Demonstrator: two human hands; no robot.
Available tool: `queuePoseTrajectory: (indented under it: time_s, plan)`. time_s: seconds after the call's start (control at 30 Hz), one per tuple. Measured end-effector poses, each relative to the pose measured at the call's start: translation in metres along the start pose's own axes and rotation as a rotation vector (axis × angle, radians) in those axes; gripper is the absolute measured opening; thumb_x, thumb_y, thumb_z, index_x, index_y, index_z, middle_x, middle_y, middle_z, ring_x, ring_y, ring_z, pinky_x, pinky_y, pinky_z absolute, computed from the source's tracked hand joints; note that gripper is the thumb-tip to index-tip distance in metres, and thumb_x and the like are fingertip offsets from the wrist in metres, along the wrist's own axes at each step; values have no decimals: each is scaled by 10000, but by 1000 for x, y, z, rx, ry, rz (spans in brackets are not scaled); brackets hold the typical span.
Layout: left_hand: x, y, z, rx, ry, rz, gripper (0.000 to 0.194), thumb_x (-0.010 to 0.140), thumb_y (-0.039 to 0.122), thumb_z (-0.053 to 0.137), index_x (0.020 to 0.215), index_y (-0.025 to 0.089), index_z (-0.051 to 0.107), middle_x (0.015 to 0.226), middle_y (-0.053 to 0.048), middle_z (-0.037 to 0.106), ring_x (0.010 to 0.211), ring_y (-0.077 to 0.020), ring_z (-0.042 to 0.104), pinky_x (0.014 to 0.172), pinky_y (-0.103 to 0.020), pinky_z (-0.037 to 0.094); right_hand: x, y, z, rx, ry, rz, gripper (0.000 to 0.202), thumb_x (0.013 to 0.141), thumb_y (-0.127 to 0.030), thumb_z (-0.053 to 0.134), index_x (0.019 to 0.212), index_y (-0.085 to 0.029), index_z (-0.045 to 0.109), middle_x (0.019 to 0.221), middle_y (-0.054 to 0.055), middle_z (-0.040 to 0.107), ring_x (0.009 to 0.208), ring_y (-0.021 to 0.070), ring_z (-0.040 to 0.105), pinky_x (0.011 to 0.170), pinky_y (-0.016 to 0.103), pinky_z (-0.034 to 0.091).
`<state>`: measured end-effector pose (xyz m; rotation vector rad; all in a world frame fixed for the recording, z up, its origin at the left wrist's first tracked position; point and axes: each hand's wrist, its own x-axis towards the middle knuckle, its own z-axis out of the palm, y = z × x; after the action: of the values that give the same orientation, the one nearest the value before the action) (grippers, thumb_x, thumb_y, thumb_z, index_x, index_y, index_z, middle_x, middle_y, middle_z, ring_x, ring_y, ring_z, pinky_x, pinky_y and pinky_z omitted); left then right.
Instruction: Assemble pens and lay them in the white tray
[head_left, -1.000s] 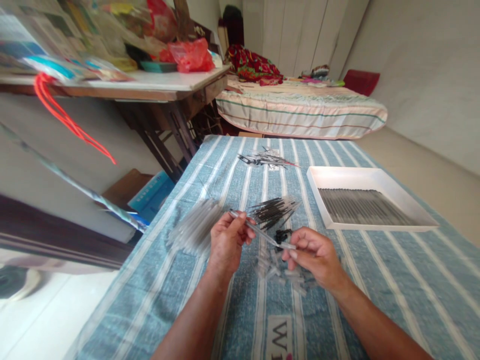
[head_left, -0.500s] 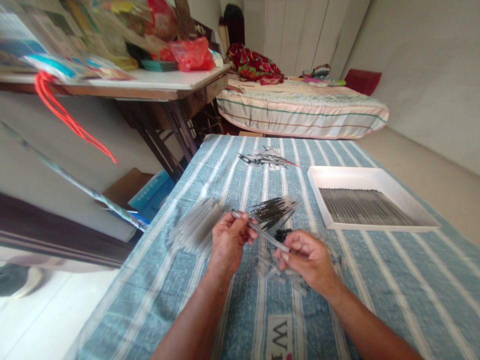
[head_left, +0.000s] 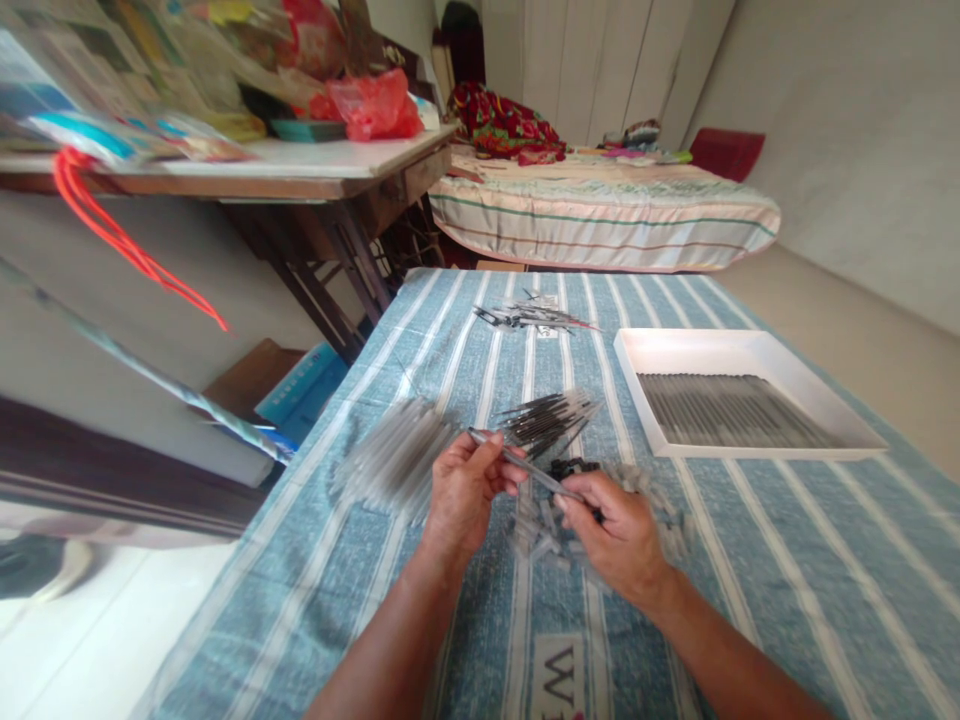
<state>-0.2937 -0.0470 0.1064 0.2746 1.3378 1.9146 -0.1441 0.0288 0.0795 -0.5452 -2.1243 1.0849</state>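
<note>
A thin grey pen-like stick [head_left: 538, 474] slants between my two hands. My left hand [head_left: 466, 490] pinches its upper left part, and my right hand [head_left: 616, 530] grips its lower right end. Left of my left hand lies a pile of translucent grey tubes [head_left: 397, 458]. Just beyond the hands is a bundle of thin dark rods [head_left: 549, 418]. Short grey translucent pieces [head_left: 541, 535] are scattered under and around my right hand, with small black parts [head_left: 571, 467] beside them.
A white open box [head_left: 765, 452] holding a row of grey sticks stands on the right of the striped cloth [head_left: 315, 560]. Farther back lies a loose heap of thin black and grey pieces [head_left: 529, 317]. A cluttered desk [head_left: 315, 180] rises at the left, a bed [head_left: 600, 215] beyond.
My right hand has shifted slightly along the stick's right end, its fingers closing over it. The stick looks darker now. The view has moved slightly.
</note>
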Motion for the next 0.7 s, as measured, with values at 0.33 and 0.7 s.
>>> queuePoseTrajectory:
  time_s: [0.33,0.7]
  plan:
    - [0,-8,4,6,50,-1,189,690,218,681,764,141,525,608,-50,701,421,-127,611,392,-195,473,-2,6,3,-52,53,-63,62,857,-190,498,826,-184,552,580,-27,602,506,97,578,516,193,438]
    - [10,2,4,48,139,-24,213,579,197,748,709,135,592,583,-38,694,399,-113,563,375,-191,457,14,-3,7,-317,51,-241,179,881,-200,390,764,-172,523,569,-2,575,504,120,550,500,222,376]
